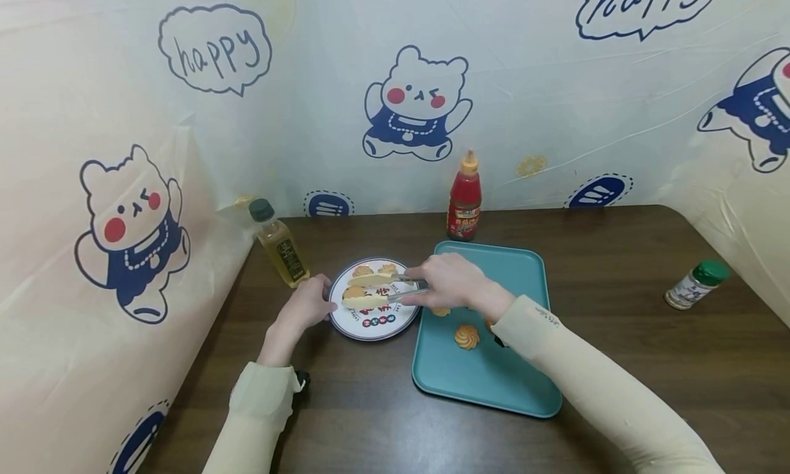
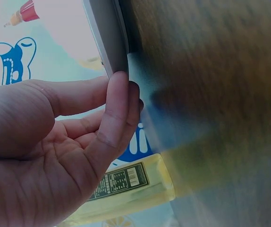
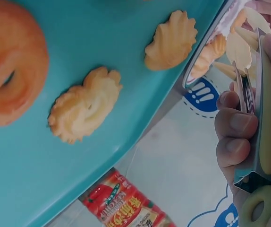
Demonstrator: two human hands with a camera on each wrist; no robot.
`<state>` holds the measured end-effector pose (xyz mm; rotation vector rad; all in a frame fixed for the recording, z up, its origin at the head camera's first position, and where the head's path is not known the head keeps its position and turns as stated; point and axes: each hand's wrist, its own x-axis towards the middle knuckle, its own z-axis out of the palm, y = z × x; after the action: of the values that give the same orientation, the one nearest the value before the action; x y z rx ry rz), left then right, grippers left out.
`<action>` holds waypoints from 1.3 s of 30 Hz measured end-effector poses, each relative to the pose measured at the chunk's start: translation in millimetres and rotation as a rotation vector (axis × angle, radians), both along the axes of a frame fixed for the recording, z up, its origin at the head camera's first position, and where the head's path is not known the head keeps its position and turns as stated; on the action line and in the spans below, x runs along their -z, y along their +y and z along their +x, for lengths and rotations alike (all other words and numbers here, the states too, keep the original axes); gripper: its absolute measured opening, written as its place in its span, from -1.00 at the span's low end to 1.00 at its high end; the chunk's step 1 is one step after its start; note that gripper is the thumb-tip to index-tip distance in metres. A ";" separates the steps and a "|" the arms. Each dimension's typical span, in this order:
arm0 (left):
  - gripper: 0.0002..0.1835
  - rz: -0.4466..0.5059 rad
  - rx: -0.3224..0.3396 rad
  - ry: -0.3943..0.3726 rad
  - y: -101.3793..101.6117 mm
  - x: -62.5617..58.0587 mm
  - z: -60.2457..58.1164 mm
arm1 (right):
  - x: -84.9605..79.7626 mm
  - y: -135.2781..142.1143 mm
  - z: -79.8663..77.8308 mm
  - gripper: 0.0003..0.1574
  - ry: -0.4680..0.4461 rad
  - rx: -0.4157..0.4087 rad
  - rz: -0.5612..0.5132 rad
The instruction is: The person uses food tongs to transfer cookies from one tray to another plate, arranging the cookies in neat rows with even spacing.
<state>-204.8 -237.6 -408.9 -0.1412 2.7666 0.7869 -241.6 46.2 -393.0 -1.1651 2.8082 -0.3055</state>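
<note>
My left hand [image 1: 306, 302] pinches the left rim of a white plate [image 1: 378, 332] between thumb and fingers; the left wrist view shows the plate's edge [image 2: 108, 38] caught at the fingertips. My right hand [image 1: 452, 282] grips a pair of tongs [image 1: 369, 302] with metal arms and pale yellow tips. The tips reach over the plate, spread apart, and a round cookie [image 1: 354, 292] shows between them. More swirled cookies [image 1: 363, 271] lie at the plate's far side. In the right wrist view, curled fingers hold the tongs [image 3: 268, 113] by the handle.
Right of the plate sits a teal tray [image 1: 487, 378] with a swirled cookie [image 1: 467, 337] and other baked pieces, including a ring-shaped one [image 3: 17, 61]. A ketchup bottle [image 1: 464, 203] stands behind it. An oil bottle [image 1: 282, 247] is at left, a green-capped shaker [image 1: 694, 285] far right.
</note>
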 end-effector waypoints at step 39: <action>-0.48 -0.009 -0.009 -0.021 2.4 -3.2 0.4 | -4.2 -5.8 0.3 -0.16 0.010 0.011 0.020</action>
<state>-204.4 -235.2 -405.7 -0.1623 2.7525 0.7704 -241.3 40.5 -388.7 -1.1506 2.8204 -0.2724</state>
